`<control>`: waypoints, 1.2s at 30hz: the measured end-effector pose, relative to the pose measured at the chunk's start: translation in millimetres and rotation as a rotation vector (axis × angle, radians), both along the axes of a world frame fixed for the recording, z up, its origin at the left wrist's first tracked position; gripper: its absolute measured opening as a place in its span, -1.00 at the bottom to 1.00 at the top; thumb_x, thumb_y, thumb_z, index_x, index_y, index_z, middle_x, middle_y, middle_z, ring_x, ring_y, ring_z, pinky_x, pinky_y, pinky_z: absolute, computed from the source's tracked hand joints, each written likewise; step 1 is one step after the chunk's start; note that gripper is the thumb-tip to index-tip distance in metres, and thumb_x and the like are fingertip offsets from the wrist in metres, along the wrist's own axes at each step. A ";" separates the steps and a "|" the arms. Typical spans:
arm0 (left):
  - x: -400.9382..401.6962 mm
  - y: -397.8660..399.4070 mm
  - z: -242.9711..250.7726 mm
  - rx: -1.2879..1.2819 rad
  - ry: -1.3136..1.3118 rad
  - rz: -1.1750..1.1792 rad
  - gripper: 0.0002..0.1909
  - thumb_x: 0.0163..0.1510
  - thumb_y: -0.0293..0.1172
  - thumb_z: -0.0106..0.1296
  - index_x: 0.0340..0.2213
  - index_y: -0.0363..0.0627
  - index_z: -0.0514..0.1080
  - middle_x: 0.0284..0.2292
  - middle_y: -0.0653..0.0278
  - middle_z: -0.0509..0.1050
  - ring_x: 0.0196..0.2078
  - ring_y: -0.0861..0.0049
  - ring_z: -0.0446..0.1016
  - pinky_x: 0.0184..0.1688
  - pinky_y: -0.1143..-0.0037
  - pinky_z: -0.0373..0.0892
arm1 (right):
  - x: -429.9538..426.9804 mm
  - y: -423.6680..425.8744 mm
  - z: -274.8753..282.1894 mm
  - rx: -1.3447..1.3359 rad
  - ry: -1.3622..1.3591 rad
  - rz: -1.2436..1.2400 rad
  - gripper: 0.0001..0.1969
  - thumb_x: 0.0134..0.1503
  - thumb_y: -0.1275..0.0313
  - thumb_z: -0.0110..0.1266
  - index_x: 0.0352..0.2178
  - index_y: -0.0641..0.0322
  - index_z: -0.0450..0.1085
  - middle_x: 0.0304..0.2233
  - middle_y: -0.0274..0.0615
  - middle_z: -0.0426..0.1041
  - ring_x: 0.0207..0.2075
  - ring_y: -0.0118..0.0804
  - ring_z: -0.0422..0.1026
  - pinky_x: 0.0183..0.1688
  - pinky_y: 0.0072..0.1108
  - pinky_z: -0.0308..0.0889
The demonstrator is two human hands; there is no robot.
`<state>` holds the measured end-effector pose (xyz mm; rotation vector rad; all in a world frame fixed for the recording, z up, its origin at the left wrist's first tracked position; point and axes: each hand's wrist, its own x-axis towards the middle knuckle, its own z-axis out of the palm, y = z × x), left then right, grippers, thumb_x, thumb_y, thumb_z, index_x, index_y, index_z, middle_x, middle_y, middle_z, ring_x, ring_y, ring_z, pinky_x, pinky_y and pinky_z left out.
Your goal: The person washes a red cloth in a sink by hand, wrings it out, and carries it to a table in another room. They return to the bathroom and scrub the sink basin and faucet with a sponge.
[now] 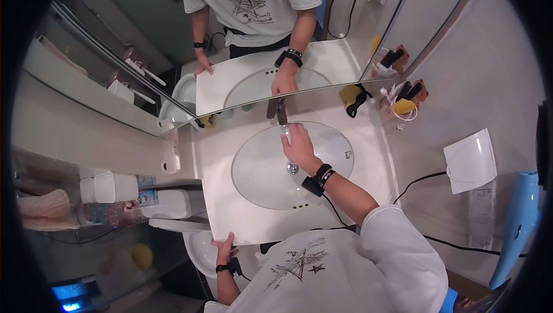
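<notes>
My right hand reaches over the white oval washbasin, palm down, with its thumb spread from the fingers. Its fingertips are just in front of the metal faucet, near a clear, shiny patch that may be water. Nothing is visible in that hand, though its palm is hidden. At the near left corner of the white countertop, my left hand holds the edge, with some fingers below the top. A metal drain stopper sits in the basin, partly beside my right wrist.
A mirror spans the back and reflects my torso and arms. A yellow-and-black cloth item lies at the back right. Right, a wall holder carries several items, and a blue hair dryer hangs. A toilet stands left, below shelved containers.
</notes>
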<state>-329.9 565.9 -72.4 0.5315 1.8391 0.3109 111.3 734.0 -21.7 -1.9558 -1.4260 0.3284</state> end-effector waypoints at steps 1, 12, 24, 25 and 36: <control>-0.5 -0.3 2.4 0.006 0.009 0.004 0.03 0.04 0.01 0.26 0.18 0.08 -0.31 0.07 0.05 0.28 -0.06 0.19 0.46 -0.20 0.26 0.49 | -9.7 6.4 8.6 0.046 0.179 0.000 -0.55 0.13 0.32 0.12 0.00 0.35 0.30 -0.05 0.23 0.34 0.00 0.22 0.33 0.07 -0.17 0.27; -5.0 -5.7 -16.2 0.024 0.001 -0.018 -0.04 0.05 0.03 0.25 0.15 0.15 -0.26 0.02 0.05 0.31 -0.12 0.21 0.47 -0.27 0.28 0.48 | -13.3 82.9 11.2 0.116 -0.080 -0.106 -0.31 0.05 0.19 0.16 0.10 0.41 0.15 -0.08 0.25 0.37 -0.12 0.17 0.43 -0.05 -0.16 0.38; -9.9 -5.3 -21.7 0.069 0.009 -0.033 -0.05 0.04 0.03 0.26 0.12 0.08 -0.24 -0.02 0.05 0.33 -0.19 0.28 0.49 -0.39 0.36 0.47 | 18.2 57.5 -14.1 0.304 0.098 -0.159 -0.38 0.10 0.17 0.17 0.07 0.37 0.23 -0.12 0.22 0.40 -0.10 0.26 0.42 -0.02 -0.12 0.36; -10.3 -7.1 -21.2 0.092 0.000 -0.031 -0.05 0.04 0.03 0.26 0.12 0.07 -0.24 -0.02 0.05 0.33 -0.19 0.29 0.49 -0.40 0.37 0.47 | 26.0 52.3 -18.5 0.243 0.185 -0.222 -0.42 0.10 0.15 0.17 0.02 0.37 0.27 -0.13 0.22 0.41 -0.12 0.26 0.43 -0.03 -0.13 0.36; -4.6 -3.9 -9.7 0.077 0.029 -0.030 -0.03 0.04 0.04 0.26 0.11 0.04 -0.26 -0.02 0.04 0.34 -0.21 0.32 0.49 -0.42 0.42 0.49 | 114.3 -18.2 -52.6 0.014 0.262 -0.335 -0.66 0.22 0.20 0.06 -0.27 0.34 0.39 -0.27 0.15 0.43 -0.22 0.12 0.45 -0.09 -0.22 0.36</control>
